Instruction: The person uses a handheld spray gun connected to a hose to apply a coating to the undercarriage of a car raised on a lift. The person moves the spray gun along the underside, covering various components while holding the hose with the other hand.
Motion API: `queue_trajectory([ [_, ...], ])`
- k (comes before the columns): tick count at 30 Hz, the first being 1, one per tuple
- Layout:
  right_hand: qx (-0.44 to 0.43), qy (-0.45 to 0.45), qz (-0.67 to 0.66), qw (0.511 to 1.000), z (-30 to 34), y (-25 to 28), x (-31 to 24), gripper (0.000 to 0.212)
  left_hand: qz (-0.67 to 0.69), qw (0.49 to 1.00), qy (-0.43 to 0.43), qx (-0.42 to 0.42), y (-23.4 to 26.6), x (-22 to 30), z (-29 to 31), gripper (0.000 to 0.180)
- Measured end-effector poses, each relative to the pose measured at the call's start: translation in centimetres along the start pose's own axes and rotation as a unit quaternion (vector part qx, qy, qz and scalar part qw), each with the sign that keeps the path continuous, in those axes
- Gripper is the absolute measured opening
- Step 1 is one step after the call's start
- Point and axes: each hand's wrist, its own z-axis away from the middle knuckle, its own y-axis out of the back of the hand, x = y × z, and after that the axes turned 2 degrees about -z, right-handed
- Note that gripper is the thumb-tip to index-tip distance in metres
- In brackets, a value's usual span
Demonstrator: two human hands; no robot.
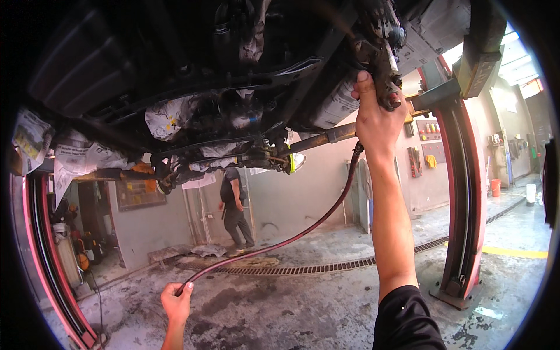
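Note:
Overhead at the right, my right hand (380, 122) is wrapped round a dark-smeared spray gun (386, 73). Its nozzle end points up toward the black underside of a raised vehicle (192, 93); a faint brownish streak shows in the air there. A dark red hose (291, 239) leaves the gun below my wrist and sags leftward. Lower left, my left hand (177, 300) closes its fingers on that hose. Newspaper sheets (87, 157) cover parts of the vehicle, and a crumpled piece (169, 116) hangs by the axle.
Red lift posts (466, 204) stand at right and left (44, 245), with a lift arm (326, 138) under the vehicle. A floor drain grate (326, 267) crosses the stained concrete. Beyond it, a person in dark clothes (234, 207) stands near the wall. Buckets (496, 188) sit far right.

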Motion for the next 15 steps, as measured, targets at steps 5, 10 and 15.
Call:
queue_trajectory([
  [5, -0.027, -0.027, 0.059, 0.998, 1.3, 0.3, 1.7, 0.033, -0.004, 1.0, 0.003, -0.003, -0.4, -0.1, 0.6, 0.028],
  [10, -0.098, -0.113, 0.119, 0.982, 2.0, 1.0, 1.6, 0.038, 0.008, 1.0, 0.002, -0.011, -0.3, -0.3, 0.8, 0.029],
  [15, -0.097, -0.091, 0.091, 0.987, 1.6, 0.4, 1.2, 0.038, -0.016, 1.0, 0.0, -0.012, 0.0, 0.1, 0.7, 0.029],
])
